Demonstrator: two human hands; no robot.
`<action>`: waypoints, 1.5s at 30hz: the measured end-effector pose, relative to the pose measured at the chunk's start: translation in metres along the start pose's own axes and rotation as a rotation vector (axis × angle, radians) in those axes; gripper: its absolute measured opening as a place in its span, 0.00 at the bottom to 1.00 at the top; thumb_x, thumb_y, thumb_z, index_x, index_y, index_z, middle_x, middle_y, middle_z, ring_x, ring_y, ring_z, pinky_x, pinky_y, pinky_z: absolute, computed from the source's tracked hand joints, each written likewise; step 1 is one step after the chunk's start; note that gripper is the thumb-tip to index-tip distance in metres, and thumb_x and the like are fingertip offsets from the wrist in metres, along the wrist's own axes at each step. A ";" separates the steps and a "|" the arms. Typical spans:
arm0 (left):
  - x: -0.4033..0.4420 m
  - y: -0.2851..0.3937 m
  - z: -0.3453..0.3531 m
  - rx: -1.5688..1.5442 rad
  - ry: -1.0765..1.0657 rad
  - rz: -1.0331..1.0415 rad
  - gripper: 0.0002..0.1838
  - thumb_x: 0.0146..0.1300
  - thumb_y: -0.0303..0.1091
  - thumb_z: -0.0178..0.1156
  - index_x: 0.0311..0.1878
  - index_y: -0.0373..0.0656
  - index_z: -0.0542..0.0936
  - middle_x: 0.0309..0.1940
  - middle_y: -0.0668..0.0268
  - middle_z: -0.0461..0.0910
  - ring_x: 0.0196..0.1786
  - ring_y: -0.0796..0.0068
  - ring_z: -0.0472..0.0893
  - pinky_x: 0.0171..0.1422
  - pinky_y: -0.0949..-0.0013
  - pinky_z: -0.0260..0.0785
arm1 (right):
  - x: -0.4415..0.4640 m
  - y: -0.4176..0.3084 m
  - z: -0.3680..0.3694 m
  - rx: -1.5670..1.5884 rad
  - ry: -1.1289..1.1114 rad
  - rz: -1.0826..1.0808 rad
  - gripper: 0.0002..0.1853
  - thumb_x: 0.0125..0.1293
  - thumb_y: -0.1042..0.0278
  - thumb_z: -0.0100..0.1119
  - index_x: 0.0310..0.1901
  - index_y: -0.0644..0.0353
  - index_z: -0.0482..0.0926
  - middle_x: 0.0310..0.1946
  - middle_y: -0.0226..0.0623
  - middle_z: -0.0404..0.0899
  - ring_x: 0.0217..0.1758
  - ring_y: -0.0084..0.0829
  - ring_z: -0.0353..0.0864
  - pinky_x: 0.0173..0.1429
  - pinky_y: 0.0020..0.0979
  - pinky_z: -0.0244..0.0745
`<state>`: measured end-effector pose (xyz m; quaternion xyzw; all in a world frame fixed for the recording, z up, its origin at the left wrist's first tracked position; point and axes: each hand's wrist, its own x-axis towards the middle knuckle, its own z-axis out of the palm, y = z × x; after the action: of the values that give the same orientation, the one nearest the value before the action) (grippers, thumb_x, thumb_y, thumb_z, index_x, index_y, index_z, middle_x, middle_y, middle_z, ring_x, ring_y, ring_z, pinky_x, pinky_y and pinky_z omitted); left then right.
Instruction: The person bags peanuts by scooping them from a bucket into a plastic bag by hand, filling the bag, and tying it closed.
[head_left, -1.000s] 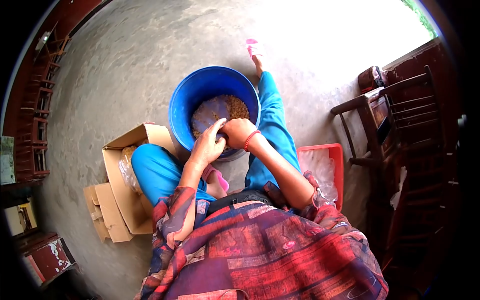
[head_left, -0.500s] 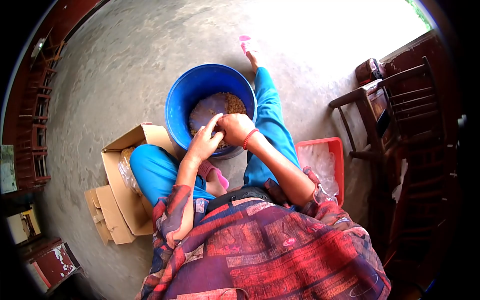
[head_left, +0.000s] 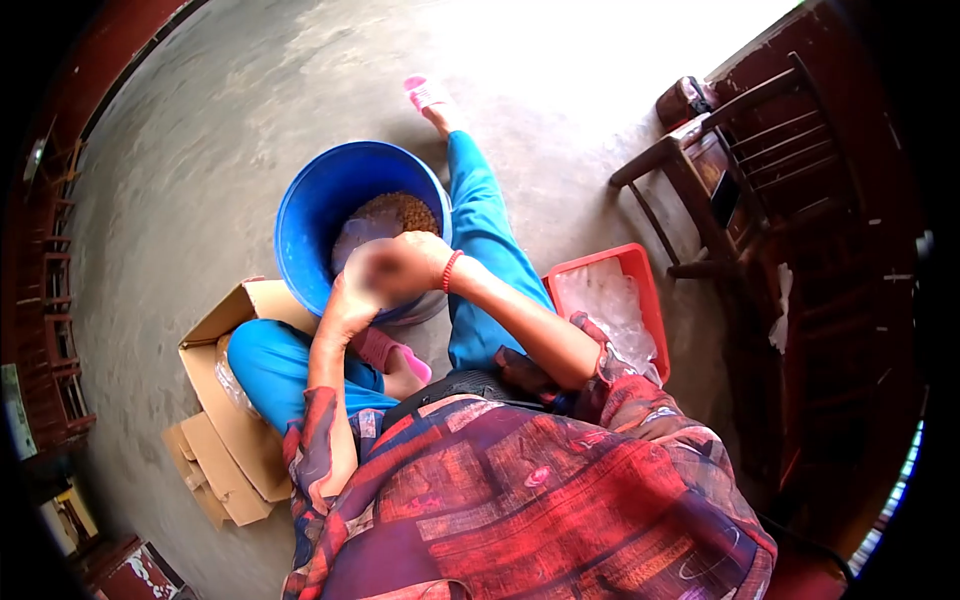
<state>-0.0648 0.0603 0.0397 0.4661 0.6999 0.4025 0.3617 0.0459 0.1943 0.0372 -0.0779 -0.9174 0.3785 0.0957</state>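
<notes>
- Standing at far left on the bare floor, an open cardboard box has clear plastic inside; the bent left knee in blue trousers covers part of it.
- Next comes the blue bucket, between the person's legs. Small brownish-yellow pieces lie in its bottom, beside a pale patch whose material I cannot tell.
- At its near rim is the left hand, and just right of it the right hand, with a red bracelet at the wrist. They are close together, but a blur has come over the fingers, which showed half a second ago; whether they are closed, or gripping anything, I cannot tell.
- The whole view has swung, so bucket, box and tray sit farther left in it. The hands have stayed with the bucket, so the work seems centred there as before.
- Right of the outstretched leg, a red tray holds clear plastic bags, untouched.
- Farthest right stands a dark wooden chair.
</notes>
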 end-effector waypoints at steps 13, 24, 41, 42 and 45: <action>-0.010 0.012 0.019 0.367 0.342 -0.097 0.11 0.63 0.29 0.51 0.46 0.51 0.79 0.23 0.63 0.80 0.31 0.59 0.81 0.36 0.57 0.70 | -0.062 0.048 -0.070 0.719 0.633 0.377 0.07 0.61 0.77 0.53 0.40 0.60 0.78 0.30 0.28 0.78 0.31 0.18 0.75 0.34 0.22 0.74; -0.009 0.024 0.023 0.500 0.386 -0.157 0.06 0.58 0.34 0.55 0.36 0.53 0.81 0.23 0.57 0.79 0.31 0.55 0.80 0.38 0.53 0.71 | -0.329 0.356 -0.188 0.014 0.941 1.027 0.19 0.53 0.61 0.65 0.47 0.58 0.81 0.45 0.43 0.81 0.47 0.41 0.80 0.53 0.39 0.75; -0.005 0.030 0.027 0.557 0.432 -0.241 0.04 0.56 0.31 0.56 0.32 0.50 0.81 0.25 0.62 0.80 0.31 0.60 0.80 0.38 0.60 0.71 | -0.384 0.371 -0.313 -0.702 0.753 1.877 0.51 0.45 0.26 0.58 0.61 0.63 0.66 0.62 0.61 0.61 0.64 0.55 0.63 0.60 0.57 0.66; -0.004 0.032 0.027 0.556 0.423 -0.251 0.04 0.56 0.30 0.56 0.32 0.49 0.81 0.25 0.62 0.80 0.31 0.60 0.80 0.38 0.60 0.71 | -0.382 0.372 -0.314 -0.707 0.748 1.894 0.51 0.45 0.26 0.58 0.61 0.63 0.66 0.62 0.61 0.61 0.64 0.55 0.63 0.60 0.57 0.66; -0.003 0.033 0.028 0.570 0.408 -0.252 0.04 0.56 0.30 0.56 0.32 0.48 0.80 0.25 0.62 0.80 0.30 0.59 0.80 0.38 0.60 0.71 | -0.393 0.378 -0.325 -0.662 0.773 1.973 0.52 0.40 0.28 0.65 0.59 0.64 0.69 0.61 0.61 0.63 0.64 0.53 0.64 0.59 0.49 0.72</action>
<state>-0.0275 0.0712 0.0583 0.3685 0.8935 0.2284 0.1173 0.5296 0.5956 -0.0508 -0.9084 -0.4173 -0.0247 0.0066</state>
